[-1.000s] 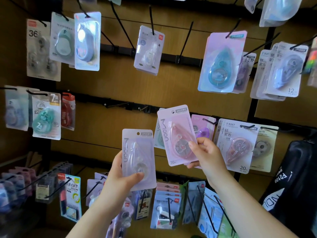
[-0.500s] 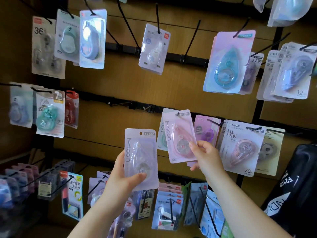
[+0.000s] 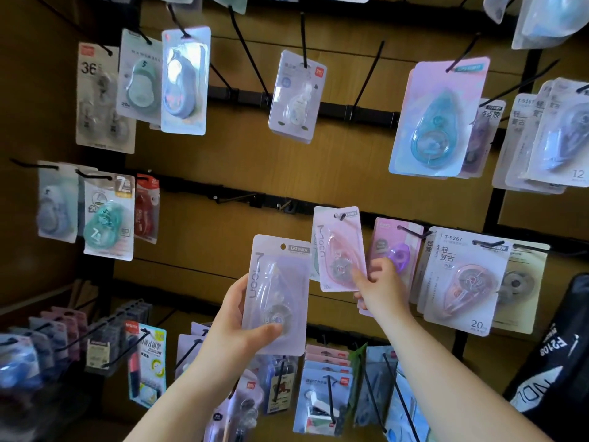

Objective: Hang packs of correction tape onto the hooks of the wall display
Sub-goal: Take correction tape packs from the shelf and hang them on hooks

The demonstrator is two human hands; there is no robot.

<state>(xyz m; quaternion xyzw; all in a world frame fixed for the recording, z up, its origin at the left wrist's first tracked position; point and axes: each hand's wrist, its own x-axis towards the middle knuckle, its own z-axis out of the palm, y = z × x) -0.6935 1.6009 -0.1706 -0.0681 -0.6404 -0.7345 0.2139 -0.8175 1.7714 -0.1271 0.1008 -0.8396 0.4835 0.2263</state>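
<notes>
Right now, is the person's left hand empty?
No, the left hand grips a pale lilac pack by its lower part, thumb across the front, while the right hand pinches a pink pack.

Both bare forearms reach up from the lower edge of the view. The left arm comes in at about 7 o'clock and slants toward 1 o'clock. The left hand is near the centre, its thumb across the lower front of a pale pack and its fingers curled behind the pack's left edge. The right arm enters at about 5 o'clock and slants toward 11 o'clock. The right hand, at 2 o'clock from the left one, pinches the lower right corner of a pink pack.
</notes>
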